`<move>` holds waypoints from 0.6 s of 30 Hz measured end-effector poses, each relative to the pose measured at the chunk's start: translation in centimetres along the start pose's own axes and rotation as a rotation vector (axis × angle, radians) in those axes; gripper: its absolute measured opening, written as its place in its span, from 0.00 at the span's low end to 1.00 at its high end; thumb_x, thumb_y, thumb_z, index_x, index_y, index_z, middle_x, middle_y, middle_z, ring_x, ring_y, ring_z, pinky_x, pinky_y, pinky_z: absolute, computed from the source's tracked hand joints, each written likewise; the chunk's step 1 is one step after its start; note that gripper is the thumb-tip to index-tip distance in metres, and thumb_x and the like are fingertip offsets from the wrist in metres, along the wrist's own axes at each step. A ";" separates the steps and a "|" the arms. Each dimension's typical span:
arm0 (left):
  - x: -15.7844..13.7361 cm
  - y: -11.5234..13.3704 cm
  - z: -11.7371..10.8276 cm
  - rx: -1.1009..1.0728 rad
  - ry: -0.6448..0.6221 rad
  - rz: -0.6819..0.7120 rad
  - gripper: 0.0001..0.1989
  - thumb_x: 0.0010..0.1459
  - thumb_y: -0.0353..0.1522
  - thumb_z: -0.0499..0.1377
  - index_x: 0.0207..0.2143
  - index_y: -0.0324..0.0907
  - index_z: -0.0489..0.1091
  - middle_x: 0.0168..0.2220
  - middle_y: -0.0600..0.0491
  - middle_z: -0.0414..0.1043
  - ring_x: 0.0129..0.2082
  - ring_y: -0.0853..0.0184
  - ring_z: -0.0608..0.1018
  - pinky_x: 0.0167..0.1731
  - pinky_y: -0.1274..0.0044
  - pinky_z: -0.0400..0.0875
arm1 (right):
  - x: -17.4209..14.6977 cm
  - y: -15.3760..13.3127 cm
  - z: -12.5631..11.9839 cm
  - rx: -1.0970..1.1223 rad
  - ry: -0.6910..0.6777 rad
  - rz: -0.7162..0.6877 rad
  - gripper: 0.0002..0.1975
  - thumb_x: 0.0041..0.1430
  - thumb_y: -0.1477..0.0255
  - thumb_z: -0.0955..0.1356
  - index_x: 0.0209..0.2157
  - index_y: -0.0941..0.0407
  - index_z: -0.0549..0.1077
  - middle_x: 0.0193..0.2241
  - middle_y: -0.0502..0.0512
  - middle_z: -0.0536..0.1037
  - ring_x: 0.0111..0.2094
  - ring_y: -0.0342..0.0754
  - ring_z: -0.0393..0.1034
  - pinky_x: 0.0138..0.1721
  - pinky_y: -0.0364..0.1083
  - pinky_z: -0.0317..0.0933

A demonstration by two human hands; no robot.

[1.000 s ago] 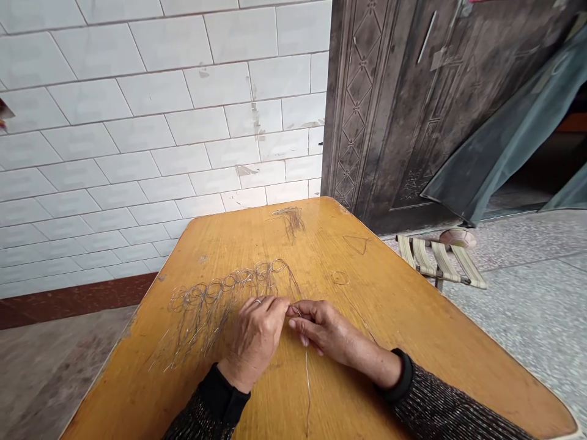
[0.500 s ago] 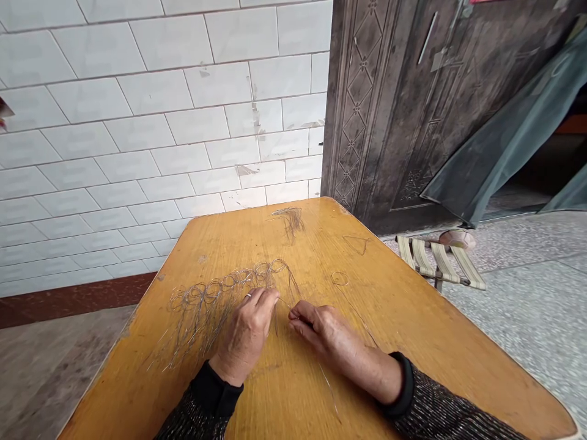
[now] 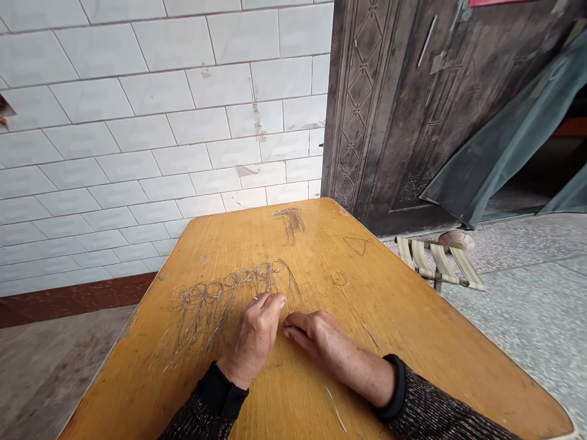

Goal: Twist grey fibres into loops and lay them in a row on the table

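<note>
Both of my hands are over the wooden table (image 3: 413, 373), pinching a thin wire (image 3: 287, 307) between them. My left hand (image 3: 257, 330) is closed on it, fingertips turned down to the right. My right hand (image 3: 321, 342) is closed on it just below, thumb and forefinger pressed together. The free end of a wire (image 3: 337, 409) shows beyond my right wrist. Left of my left hand lies a row of looped wires (image 3: 213, 292) with long loose tails. A single looped wire (image 3: 340, 279) lies beyond my right hand.
A bundle of bent wires (image 3: 291, 221) lies near the table's far end, with a bent wire (image 3: 358, 244) to its right. White tiled wall (image 3: 174, 91) stands behind. On the right are a dark door (image 3: 403, 122), a curtain (image 3: 513, 134) and a strapped folding stool (image 3: 440, 263).
My hands have come closer together, the left moving slightly right. The short stretch of wire between the fingertips now stands steeper. The wire's free end has shifted slightly right.
</note>
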State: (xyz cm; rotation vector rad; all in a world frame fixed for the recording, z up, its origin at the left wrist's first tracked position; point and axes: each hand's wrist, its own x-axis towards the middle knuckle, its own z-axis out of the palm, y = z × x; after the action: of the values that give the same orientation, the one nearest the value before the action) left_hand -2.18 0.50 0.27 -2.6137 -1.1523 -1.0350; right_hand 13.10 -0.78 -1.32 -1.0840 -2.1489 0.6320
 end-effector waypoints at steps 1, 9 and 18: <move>0.0 -0.1 -0.1 0.002 0.001 -0.009 0.10 0.58 0.21 0.45 0.32 0.39 0.64 0.27 0.52 0.67 0.28 0.68 0.71 0.27 0.77 0.67 | 0.0 -0.1 -0.3 0.040 -0.010 0.017 0.11 0.57 0.72 0.60 0.22 0.58 0.66 0.17 0.49 0.64 0.19 0.39 0.56 0.23 0.41 0.48; 0.5 0.4 -0.8 -0.083 0.027 -0.151 0.09 0.58 0.27 0.47 0.31 0.40 0.66 0.27 0.52 0.71 0.26 0.70 0.73 0.27 0.79 0.66 | 0.5 -0.5 -0.9 0.670 -0.121 0.325 0.17 0.55 0.59 0.61 0.24 0.58 0.64 0.18 0.47 0.69 0.10 0.33 0.50 0.11 0.37 0.45; 1.3 1.6 -1.9 -0.387 -0.062 -0.345 0.11 0.58 0.29 0.47 0.27 0.40 0.67 0.24 0.55 0.70 0.24 0.71 0.71 0.25 0.80 0.65 | 0.6 -0.5 -0.7 0.854 -0.166 0.307 0.20 0.54 0.57 0.61 0.23 0.60 0.67 0.12 0.44 0.66 0.08 0.32 0.49 0.10 0.36 0.43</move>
State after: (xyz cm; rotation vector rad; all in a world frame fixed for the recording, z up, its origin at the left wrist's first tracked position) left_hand -1.54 -0.48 2.82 -2.8073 -1.6034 -1.3713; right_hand 13.09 -0.49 -0.35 -0.8754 -1.5445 1.6348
